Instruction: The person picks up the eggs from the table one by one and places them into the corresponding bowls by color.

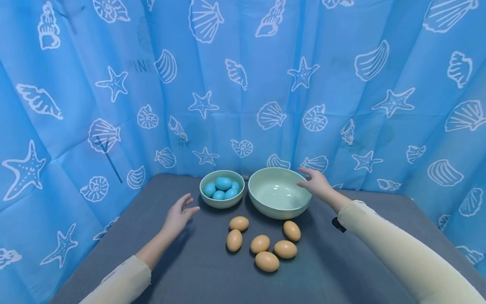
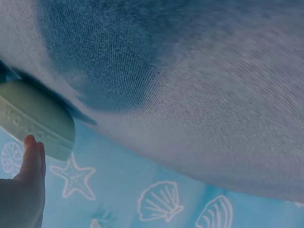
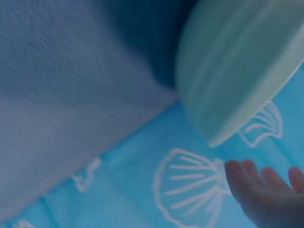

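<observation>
My left hand (image 1: pixel 179 216) hovers just left of a small pale green bowl (image 1: pixel 222 204), its fingers loosely spread and holding nothing. Several blue eggs (image 1: pixel 223 183) lie inside that bowl. On the other side, my right hand (image 1: pixel 318 185) reaches over the right rim of a larger green bowl (image 1: pixel 279 192), which has nothing in it. The fingers there are extended; whether they touch the rim I cannot tell. Each wrist view shows loose fingers near a bowl: the left hand (image 2: pixel 26 194) by the small one, the right hand (image 3: pixel 266 194) by the big one.
Several brown eggs (image 1: pixel 267 261) lie loose on the dark grey tabletop (image 1: pixel 212 274) in front of the bowls. A blue curtain (image 1: pixel 243 109) with white shells and starfish hangs behind the table and along its sides. The two bowls stand side by side near the back edge.
</observation>
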Demonstrator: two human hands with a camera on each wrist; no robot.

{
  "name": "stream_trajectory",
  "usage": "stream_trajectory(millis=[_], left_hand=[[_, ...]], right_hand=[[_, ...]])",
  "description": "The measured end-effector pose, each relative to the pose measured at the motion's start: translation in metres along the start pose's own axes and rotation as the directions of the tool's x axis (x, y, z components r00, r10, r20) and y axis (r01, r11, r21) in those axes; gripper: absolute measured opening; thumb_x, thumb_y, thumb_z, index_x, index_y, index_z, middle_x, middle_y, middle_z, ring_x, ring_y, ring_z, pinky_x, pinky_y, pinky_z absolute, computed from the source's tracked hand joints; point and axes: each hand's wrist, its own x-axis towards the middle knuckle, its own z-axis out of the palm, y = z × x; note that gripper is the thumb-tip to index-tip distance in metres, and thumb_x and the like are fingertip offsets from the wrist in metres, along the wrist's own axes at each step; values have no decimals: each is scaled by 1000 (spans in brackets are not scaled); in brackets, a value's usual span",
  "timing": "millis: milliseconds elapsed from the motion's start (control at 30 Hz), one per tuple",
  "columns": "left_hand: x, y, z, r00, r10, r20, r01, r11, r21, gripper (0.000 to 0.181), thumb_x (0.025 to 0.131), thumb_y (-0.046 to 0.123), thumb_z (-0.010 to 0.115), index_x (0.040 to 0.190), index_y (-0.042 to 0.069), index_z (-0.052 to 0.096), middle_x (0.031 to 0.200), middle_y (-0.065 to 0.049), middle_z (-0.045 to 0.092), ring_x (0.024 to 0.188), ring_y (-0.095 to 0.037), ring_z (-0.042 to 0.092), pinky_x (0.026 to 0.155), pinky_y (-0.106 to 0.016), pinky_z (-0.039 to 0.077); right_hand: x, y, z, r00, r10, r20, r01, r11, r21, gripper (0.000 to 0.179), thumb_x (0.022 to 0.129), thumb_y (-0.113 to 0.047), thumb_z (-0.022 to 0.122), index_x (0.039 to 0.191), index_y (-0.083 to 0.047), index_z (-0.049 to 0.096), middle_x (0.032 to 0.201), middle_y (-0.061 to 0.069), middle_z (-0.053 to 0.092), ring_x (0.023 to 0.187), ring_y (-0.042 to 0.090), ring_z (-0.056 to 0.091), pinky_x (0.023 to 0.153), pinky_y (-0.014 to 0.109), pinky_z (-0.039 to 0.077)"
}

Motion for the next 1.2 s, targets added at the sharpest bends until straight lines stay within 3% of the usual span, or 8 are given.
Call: stream_trajectory(millis=[200,333,500,700,767,900,1033,1200], left_hand=[[-12,1,2,999,39,31,-41,997,67,62,97,14,61,148,-4,32,142,-27,45,120,-42,54,93,-48,50],[-18,1,5,998,50,39,-54,993,106,59,96,14,63,145,-4,37,137,-27,51,115,-42,57,88,-46,53],[-23,1,11,997,38,64,-43,996,73,55,95,10,63,144,-4,40,132,-26,55,109,-37,61,81,-42,56],[-27,5,18,996,33,80,-36,999,35,49,94,7,63,139,-4,47,126,-24,60,103,-32,64,78,-42,56],[-30,6,20,996,28,85,-31,999,28,47,94,5,64,137,-5,49,124,-23,61,101,-30,65,77,-42,56],[-34,8,26,994,44,96,-48,998,36,44,92,4,66,132,-6,53,119,-21,63,97,-28,66,73,-38,56],[-37,8,29,986,62,153,-69,997,42,43,90,6,69,129,-7,56,117,-20,64,96,-28,66,71,-36,56],[-39,10,32,963,60,263,-70,997,29,44,90,9,69,129,-8,55,118,-22,62,97,-28,65,71,-38,56]], right_hand=[[-5,29,4,997,55,-47,-48,989,140,60,98,-5,53,151,2,26,154,28,23,138,48,26,104,57,37],[-9,40,10,994,74,-84,-45,952,302,63,99,-1,51,153,2,19,156,26,19,141,43,22,108,52,33],[-9,47,22,984,136,-116,-60,864,500,64,99,5,46,153,3,12,158,23,14,144,37,17,112,46,30],[-7,53,33,956,256,-144,-80,697,712,64,98,9,41,154,-3,12,157,20,19,144,30,21,112,40,29],[-7,53,35,949,282,-144,-86,667,740,65,99,8,41,155,-6,10,157,17,20,144,28,22,112,39,30],[-6,54,38,943,299,-147,-90,654,751,69,100,6,41,157,-12,5,157,14,23,143,24,23,113,38,29],[-6,53,42,936,311,-162,-82,644,761,72,101,5,41,157,-15,1,156,13,26,143,23,24,113,37,28],[-8,53,46,933,312,-178,-86,676,732,69,100,6,39,156,-10,2,156,16,24,143,26,24,114,39,27]])
